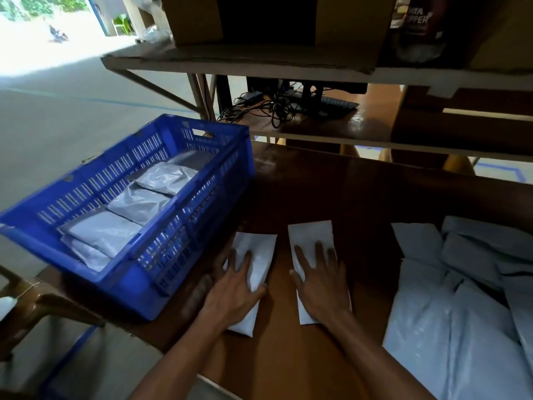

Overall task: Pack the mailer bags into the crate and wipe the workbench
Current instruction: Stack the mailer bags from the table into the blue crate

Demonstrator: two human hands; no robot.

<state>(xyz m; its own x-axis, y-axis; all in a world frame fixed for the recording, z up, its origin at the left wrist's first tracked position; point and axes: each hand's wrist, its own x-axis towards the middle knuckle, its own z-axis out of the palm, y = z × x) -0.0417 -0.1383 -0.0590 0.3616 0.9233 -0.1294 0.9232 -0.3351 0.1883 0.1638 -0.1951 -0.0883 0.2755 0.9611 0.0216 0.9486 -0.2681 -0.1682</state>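
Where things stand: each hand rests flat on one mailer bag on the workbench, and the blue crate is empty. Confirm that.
Wrong: the head view shows several mailer bags in the blue crate. The rest holds: left hand flat on the left bag, right hand flat on the right bag, on the workbench.

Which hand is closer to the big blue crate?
Left. The left hand rests flat on a mailer bag just beside the blue crate. The right hand rests on another mailer bag farther right, away from the crate.
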